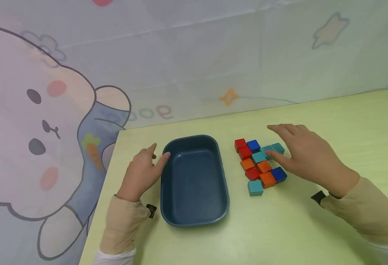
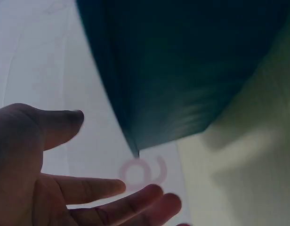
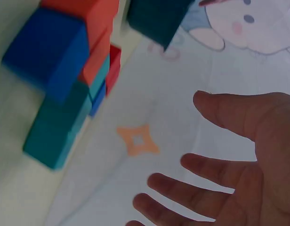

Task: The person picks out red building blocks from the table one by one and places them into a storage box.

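Observation:
A dark blue rectangular tray (image 1: 225,176) lies on the table with nothing in it. At its left rim is my left hand (image 1: 142,171), fingers apart and holding nothing; the left wrist view shows the thumb and fingers beside the tray's outer wall (image 2: 173,94). To the tray's right sits a cluster of small cubes, among them a red cube (image 1: 245,152), an orange cube (image 1: 267,180), a blue cube (image 1: 278,174) and a teal cube (image 1: 255,188) at the near end. My right hand (image 1: 309,158) hovers over the cluster's right side, fingers extended, its thumb overlapping a teal cube in the head view.
The pale yellow-green table (image 1: 280,232) extends in front of the tray and cubes. Behind it hangs a light cloth (image 1: 194,55) printed with a cartoon animal and stars. Dark tabs (image 1: 318,197) stick out at both wrists.

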A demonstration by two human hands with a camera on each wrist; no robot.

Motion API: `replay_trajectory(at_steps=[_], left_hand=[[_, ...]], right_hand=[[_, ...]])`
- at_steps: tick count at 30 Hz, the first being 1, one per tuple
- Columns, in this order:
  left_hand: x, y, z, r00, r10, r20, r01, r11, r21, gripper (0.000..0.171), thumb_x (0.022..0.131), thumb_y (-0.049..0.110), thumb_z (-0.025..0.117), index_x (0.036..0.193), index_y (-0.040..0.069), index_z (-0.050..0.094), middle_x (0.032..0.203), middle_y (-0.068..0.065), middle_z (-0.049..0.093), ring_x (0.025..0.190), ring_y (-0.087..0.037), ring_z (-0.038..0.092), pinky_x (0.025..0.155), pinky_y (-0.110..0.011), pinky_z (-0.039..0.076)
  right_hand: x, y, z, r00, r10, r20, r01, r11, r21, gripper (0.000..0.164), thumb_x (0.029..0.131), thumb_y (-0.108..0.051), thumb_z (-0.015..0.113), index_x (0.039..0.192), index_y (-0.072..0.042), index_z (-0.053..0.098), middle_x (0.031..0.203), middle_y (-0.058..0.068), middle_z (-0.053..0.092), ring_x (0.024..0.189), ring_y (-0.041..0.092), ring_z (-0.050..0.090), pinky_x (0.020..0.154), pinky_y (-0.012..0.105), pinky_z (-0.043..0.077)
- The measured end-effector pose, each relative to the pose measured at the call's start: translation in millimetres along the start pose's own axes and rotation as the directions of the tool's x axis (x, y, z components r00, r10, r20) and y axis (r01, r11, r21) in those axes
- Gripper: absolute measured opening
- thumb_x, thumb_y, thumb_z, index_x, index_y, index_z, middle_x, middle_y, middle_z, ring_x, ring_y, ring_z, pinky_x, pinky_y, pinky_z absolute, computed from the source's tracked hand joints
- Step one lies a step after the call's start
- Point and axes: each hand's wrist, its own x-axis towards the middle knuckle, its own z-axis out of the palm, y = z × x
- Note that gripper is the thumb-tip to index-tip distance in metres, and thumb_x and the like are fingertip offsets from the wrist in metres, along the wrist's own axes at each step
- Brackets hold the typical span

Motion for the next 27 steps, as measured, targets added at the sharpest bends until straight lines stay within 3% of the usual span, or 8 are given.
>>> replay_trajectory(at_steps=[2, 5, 9, 13, 17, 27], left_hand=[[0.6, 2.1, 5.0, 1.0, -0.003, 0.023, 0.003, 1.0, -0.031, 0.067, 0.097, 0.046, 0.05, 0.146, 0.001, 0.042, 0.096, -0.018, 0.072, 0.078, -0.029, 0.07, 0.068, -0.04, 0.054], [1.4, 4.1, 13.8, 0.999, -0.012, 0.03, 0.014, 0.999, -0.053, 0.059, 0.097, 0.038, 0.054, 0.142, 0.002, 0.043, 0.068, -0.012, 0.068, 0.052, -0.021, 0.062, 0.051, -0.03, 0.046], [1.2, 5.2, 24.7, 0.997, -0.072, 0.028, 0.075, 0.993, -0.091, 0.04, 0.095, 0.027, 0.056, 0.126, 0.004, 0.045, 0.058, -0.01, 0.06, 0.041, -0.019, 0.055, 0.043, -0.026, 0.041], [0.4, 6.6, 32.4, 0.991, -0.124, 0.048, 0.129, 0.986, -0.108, 0.027, 0.093, 0.022, 0.057, 0.11, 0.004, 0.046, 0.065, -0.016, 0.063, 0.045, -0.024, 0.058, 0.043, -0.027, 0.042], [-0.4, 6.1, 37.8, 0.987, -0.138, 0.088, 0.147, 0.983, -0.108, 0.025, 0.09, 0.016, 0.056, 0.109, 0.002, 0.047, 0.084, -0.023, 0.069, 0.055, -0.028, 0.064, 0.046, -0.029, 0.046], [1.1, 8.7, 47.4, 0.989, -0.137, 0.046, 0.142, 0.981, -0.131, 0.028, 0.086, 0.007, 0.053, 0.112, -0.002, 0.05, 0.084, -0.025, 0.068, 0.053, -0.026, 0.06, 0.044, -0.028, 0.042]], right_hand=[[6, -8, 7, 0.999, -0.034, 0.039, 0.034, 0.999, -0.001, 0.064, 0.086, -0.036, 0.071, 0.138, -0.006, 0.05, 0.131, 0.023, 0.06, 0.115, 0.043, 0.055, 0.082, 0.056, 0.051], [15, -18, 18, 0.994, -0.061, 0.096, 0.061, 0.998, 0.003, 0.057, 0.087, -0.034, 0.07, 0.133, -0.003, 0.056, 0.126, 0.024, 0.063, 0.111, 0.043, 0.057, 0.08, 0.054, 0.053], [28, -26, 31, 0.988, -0.069, 0.141, 0.067, 0.998, 0.017, 0.05, 0.085, -0.03, 0.072, 0.125, -0.002, 0.062, 0.11, 0.018, 0.068, 0.098, 0.035, 0.061, 0.07, 0.045, 0.055], [41, -30, 43, 0.983, -0.074, 0.169, 0.068, 0.997, 0.039, 0.033, 0.084, -0.023, 0.073, 0.107, 0.0, 0.068, 0.089, 0.011, 0.065, 0.079, 0.026, 0.059, 0.058, 0.036, 0.052], [49, -34, 52, 0.984, -0.072, 0.166, 0.065, 0.997, 0.047, 0.019, 0.082, -0.015, 0.073, 0.089, 0.001, 0.065, 0.079, 0.011, 0.058, 0.069, 0.025, 0.056, 0.055, 0.035, 0.05], [49, -35, 62, 0.988, -0.076, 0.133, 0.076, 0.997, 0.003, 0.025, 0.078, -0.014, 0.078, 0.083, 0.003, 0.06, 0.074, 0.014, 0.055, 0.065, 0.026, 0.052, 0.051, 0.032, 0.049]])
